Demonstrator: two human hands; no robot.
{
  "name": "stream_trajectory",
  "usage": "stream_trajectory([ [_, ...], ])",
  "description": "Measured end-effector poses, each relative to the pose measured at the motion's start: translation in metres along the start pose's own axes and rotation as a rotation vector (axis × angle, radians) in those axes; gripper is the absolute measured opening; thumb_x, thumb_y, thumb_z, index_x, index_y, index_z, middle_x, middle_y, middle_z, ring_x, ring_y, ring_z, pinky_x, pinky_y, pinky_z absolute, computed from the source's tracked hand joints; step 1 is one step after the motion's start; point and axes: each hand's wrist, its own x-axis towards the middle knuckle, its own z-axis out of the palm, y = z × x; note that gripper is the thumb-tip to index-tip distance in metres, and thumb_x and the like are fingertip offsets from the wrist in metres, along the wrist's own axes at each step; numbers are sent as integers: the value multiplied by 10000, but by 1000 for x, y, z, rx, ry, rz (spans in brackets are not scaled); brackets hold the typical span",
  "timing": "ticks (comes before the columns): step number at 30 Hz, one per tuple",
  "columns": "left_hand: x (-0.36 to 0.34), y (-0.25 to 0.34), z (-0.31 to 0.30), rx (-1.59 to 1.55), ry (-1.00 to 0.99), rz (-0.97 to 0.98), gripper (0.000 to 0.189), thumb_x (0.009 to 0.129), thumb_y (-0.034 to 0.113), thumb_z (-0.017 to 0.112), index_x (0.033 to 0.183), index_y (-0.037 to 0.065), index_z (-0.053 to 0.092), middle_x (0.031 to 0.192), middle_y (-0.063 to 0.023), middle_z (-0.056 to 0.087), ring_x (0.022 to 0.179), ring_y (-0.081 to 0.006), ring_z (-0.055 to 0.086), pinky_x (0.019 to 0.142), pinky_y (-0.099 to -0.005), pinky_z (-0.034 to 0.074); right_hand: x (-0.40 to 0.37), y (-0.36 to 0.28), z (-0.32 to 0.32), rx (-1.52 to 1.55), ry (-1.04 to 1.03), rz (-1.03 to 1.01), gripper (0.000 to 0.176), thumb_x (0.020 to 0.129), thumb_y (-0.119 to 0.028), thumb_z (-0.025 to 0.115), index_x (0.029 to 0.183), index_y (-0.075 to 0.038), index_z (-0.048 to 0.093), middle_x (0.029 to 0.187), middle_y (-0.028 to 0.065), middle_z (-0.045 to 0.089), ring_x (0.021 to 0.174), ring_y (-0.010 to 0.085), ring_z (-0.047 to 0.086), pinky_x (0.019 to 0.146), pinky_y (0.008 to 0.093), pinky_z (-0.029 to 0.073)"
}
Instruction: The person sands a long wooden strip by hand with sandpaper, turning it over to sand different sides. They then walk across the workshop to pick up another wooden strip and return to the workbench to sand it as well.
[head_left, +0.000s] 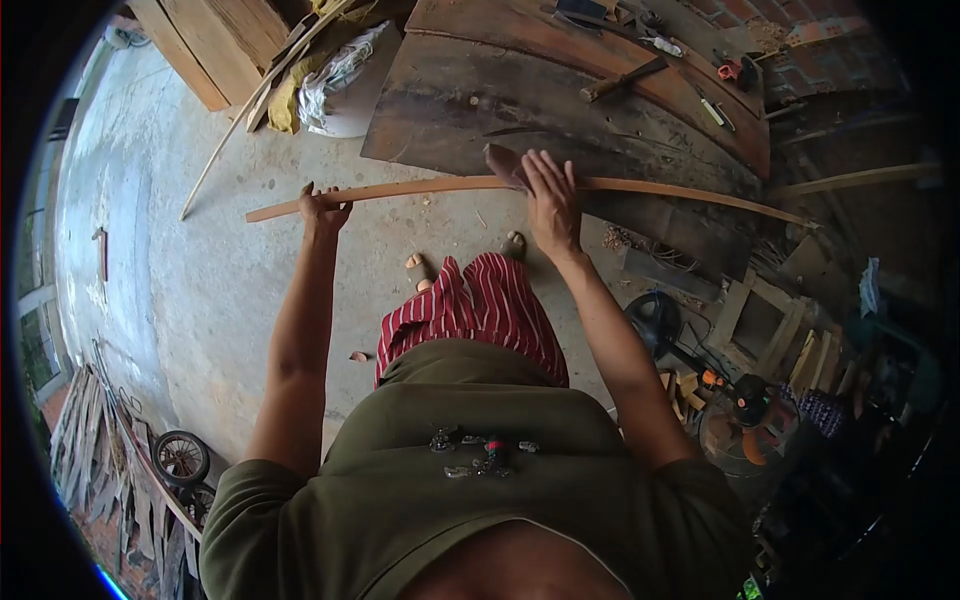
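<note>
A long, thin wooden strip [420, 187] spans the view from left to right, its right part over the workbench. Near its left end, my left hand [325, 206] is closed around the strip, thumb on top. My right hand [552, 203] lies across the middle of the strip with fingers stretched together, pressing a folded brown piece of sandpaper [507, 166] against it. The sandpaper sticks out to the left of my fingers, and its part under the palm is hidden.
A dark wooden workbench [430, 95] carries a hammer [625, 80] and a knife [716, 112]. A white sack [345, 90] stands at its left. On the right are a wooden frame [757, 322] and a fan [745, 440]; wheels [181, 457] and slats lie lower left.
</note>
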Motion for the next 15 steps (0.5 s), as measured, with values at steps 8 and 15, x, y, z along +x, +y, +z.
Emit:
stream_trajectory([
  [8,39,16,0,-74,-19,-10,156,968,243,466,994,120,374,843,-63,468,772,-203,501,871,-519,476,-25,37,13,-318,244,370,462,928,-101,560,1377,-18,488,1461,152,455,1391,316,376,1171,515,226],
  [15,63,22,-6,-68,6,9,284,979,295,447,1170,107,351,1080,-82,451,940,-250,512,912,-539,456,-2,-72,60,30,-8,-145,452,905,-56,497,1356,-38,529,1418,119,515,1352,269,442,1162,464,295],
])
